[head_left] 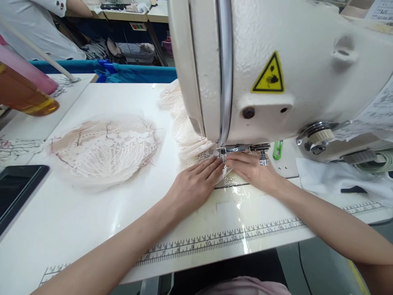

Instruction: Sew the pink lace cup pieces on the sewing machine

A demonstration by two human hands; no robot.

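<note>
Pale pink lace fabric (187, 135) lies gathered under the head of a white sewing machine (276, 49), partly hidden behind it. My left hand (196, 182) rests flat on the lace, fingers stretched out and fingertips close to the presser foot (223, 152). From the other side, my right hand (254, 170) holds the lace edge between its fingers and thumb, just right of the foot. The fingertips of both hands nearly meet there. A second lace piece (113, 151), cup-shaped with loose dark threads, lies apart on the left.
A phone (21, 188) lies at the left edge, near a thread cone (27, 94). A green clip (278, 150) and white cloth (325, 176) are on the right. A printed ruler (208, 243) runs along the front edge. Another person's white clothing (30, 28) shows behind.
</note>
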